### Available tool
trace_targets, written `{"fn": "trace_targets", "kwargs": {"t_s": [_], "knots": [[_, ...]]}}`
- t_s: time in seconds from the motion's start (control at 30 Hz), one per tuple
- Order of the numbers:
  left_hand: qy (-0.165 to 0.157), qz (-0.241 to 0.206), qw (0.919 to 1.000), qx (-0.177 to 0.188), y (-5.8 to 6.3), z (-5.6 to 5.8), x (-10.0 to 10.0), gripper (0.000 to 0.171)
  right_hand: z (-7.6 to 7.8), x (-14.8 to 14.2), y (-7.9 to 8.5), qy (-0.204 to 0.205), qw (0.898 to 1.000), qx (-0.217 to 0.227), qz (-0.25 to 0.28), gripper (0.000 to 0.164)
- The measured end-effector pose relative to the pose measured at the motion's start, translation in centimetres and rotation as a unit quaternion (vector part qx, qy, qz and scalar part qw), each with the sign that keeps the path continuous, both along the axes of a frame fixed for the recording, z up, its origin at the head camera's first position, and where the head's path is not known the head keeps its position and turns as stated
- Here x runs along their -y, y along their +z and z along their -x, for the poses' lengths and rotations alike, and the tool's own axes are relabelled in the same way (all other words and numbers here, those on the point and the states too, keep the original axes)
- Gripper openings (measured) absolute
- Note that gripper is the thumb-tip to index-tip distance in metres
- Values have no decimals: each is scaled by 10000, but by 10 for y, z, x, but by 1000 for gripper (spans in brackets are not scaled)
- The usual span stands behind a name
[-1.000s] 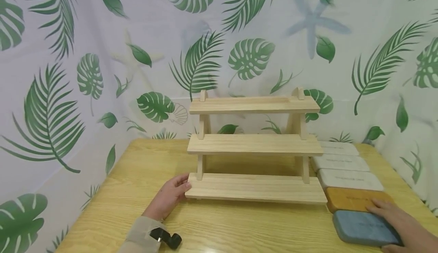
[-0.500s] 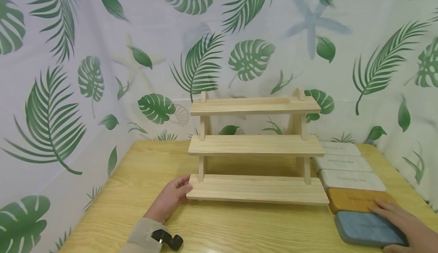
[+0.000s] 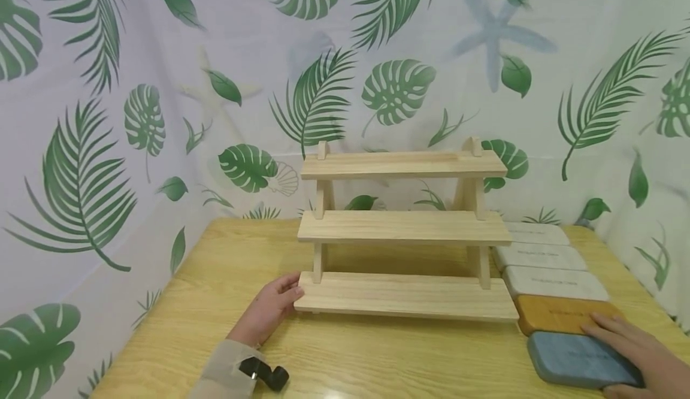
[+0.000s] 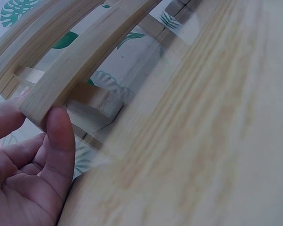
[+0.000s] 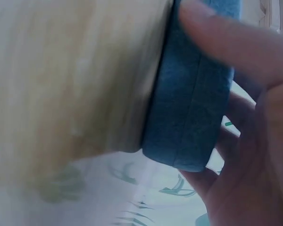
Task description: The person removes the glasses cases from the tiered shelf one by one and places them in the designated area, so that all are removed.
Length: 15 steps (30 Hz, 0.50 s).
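Observation:
A three-tier wooden display stand [image 3: 404, 295] stands on the table. My left hand [image 3: 268, 310] grips the left end of its lowest shelf; in the left wrist view, thumb and fingers of the left hand [image 4: 33, 174] pinch the shelf's end [image 4: 61, 87]. To the right lies a blue rounded case [image 3: 574, 360], flat on the table. Over its right end my right hand [image 3: 641, 351] holds it, fingers on the far side and reaching the orange case [image 3: 557, 314]. The right wrist view shows the thumb along one side of the blue case [image 5: 188, 108] and the fingers opposite.
Behind the orange case, several pale cases [image 3: 555, 283] lie in a row, the farthest partly behind the stand. Leaf-patterned cloth [image 3: 226, 117] hangs around the back and sides of the wooden table [image 3: 377, 357]. A black clip [image 3: 264, 375] sits on the left sleeve.

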State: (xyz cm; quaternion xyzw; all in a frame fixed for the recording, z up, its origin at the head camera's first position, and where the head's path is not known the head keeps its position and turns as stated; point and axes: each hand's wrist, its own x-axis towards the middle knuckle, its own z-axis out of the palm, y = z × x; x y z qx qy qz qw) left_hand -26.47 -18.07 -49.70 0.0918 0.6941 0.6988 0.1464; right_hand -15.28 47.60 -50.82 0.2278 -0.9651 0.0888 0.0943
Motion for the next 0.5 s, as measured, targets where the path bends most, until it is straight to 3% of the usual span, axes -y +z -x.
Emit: {"fn": "trace_targets", "kwargs": {"t_s": [0.13, 0.2, 0.33, 0.5], "knots": [[141, 112, 9998, 79, 5, 0, -3, 64, 3, 5, 16, -502, 9966, 640, 135, 98], [240, 228, 9994, 136, 8, 1, -4, 64, 4, 10, 24, -701, 9946, 740, 183, 97], [425, 567, 9975, 55, 10, 3, -6, 61, 6, 20, 39, -1029, 9925, 616, 227, 100], [706, 1260, 9893, -226, 14, 5, -8, 64, 11, 35, 51, -1068, 9933, -33, 451, 97]]}}
